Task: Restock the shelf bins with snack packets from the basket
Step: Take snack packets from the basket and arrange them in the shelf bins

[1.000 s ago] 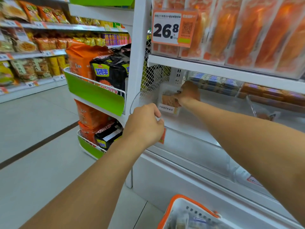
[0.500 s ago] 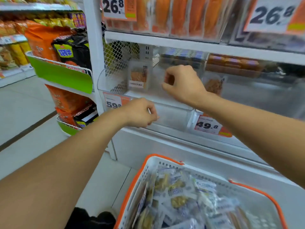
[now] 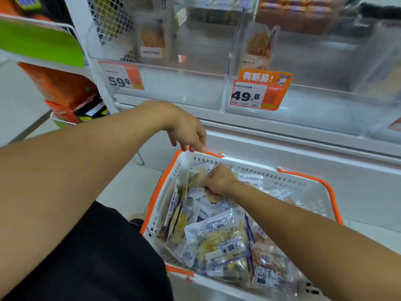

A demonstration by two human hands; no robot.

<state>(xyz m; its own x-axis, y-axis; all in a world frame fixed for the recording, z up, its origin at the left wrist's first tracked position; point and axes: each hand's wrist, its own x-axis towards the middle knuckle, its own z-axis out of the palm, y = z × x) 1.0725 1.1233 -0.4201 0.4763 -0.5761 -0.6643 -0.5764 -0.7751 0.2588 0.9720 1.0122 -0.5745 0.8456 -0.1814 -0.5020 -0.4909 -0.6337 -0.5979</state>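
A white basket with an orange rim (image 3: 303,185) sits low in front of me, full of several clear snack packets (image 3: 221,242). My right hand (image 3: 219,180) reaches down into the basket's far left part, fingers curled round a packet there. My left hand (image 3: 186,131) hangs just above the basket's far rim, fingers loosely curled and holding nothing. Above stand clear shelf bins: the left bin (image 3: 165,83) holds one upright packet (image 3: 152,40), the right bin (image 3: 325,98) holds another (image 3: 259,48).
Price tags reading 59.8 (image 3: 121,77) and 49.8 (image 3: 258,92) hang on the bin fronts. A green-fronted wire rack (image 3: 41,42) with orange bags juts out at the left. A white cabinet face (image 3: 282,153) runs below the bins. My dark-clothed leg (image 3: 97,257) is beside the basket.
Both hands have come down from the shelf bins. The right hand dropped into the basket onto a packet; the left lowered to the basket's rim. My view tilted downward.
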